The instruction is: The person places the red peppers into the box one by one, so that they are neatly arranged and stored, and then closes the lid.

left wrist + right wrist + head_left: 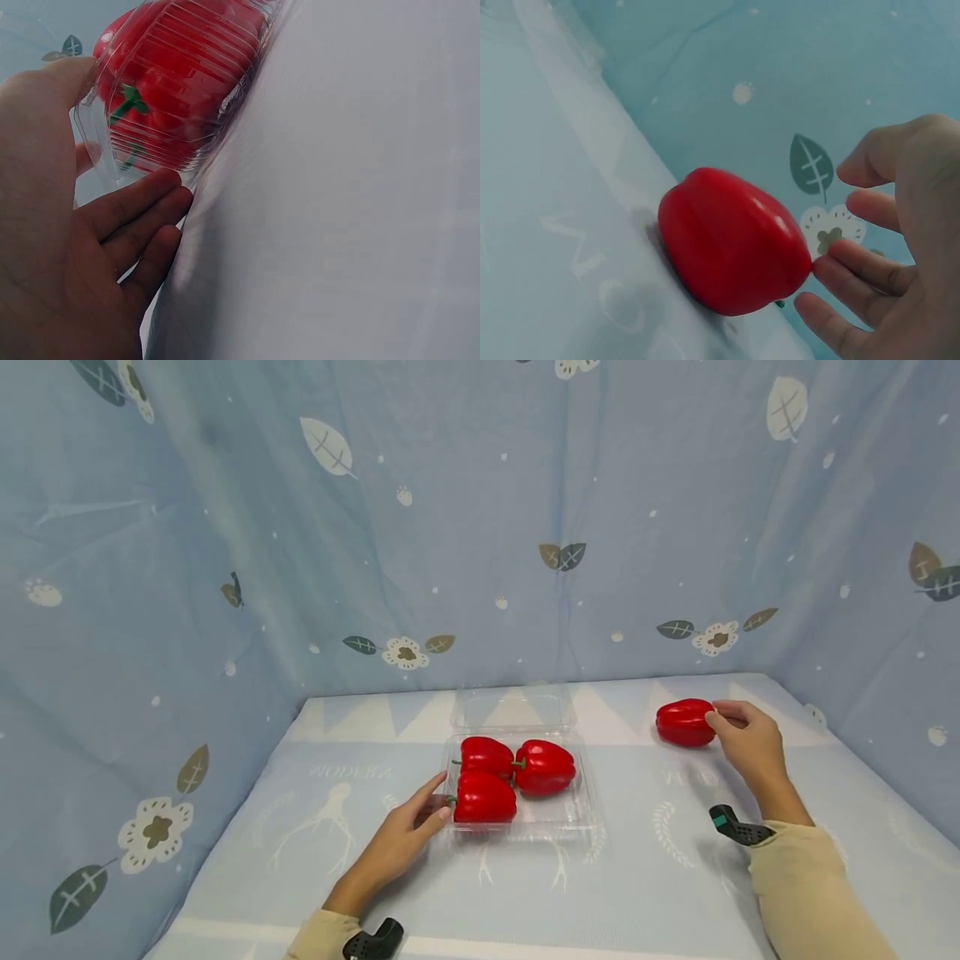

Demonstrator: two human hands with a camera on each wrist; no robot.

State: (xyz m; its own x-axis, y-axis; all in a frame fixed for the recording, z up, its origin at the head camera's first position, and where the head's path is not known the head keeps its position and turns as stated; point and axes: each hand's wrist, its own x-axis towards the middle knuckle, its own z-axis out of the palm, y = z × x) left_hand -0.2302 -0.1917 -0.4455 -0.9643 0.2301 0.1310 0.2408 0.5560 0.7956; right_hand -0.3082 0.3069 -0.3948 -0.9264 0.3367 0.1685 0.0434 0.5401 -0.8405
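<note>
A clear plastic clamshell box [585, 806] stands mid-table, its lid [513, 706] folded back. Three red bell peppers with green stems lie inside: one front left [486, 799], one behind it [486, 753], one at right [546, 768]. My left hand [401, 839] rests at the box's left side, fingers fairly straight, fingertips right at the ribbed wall [176, 146]. Far right, a fourth red bell pepper [685, 722] lies on its side. My right hand [752, 745] is at its stem end; in the right wrist view the fingers [855, 285] are spread and loosely bent, thumb away from the pepper [731, 244].
The table has a pale patterned cloth [330, 793]. A blue curtain [480, 527] with leaf and flower prints hangs behind it and along both sides. Black wrist devices [738, 827] sit at both sleeve cuffs.
</note>
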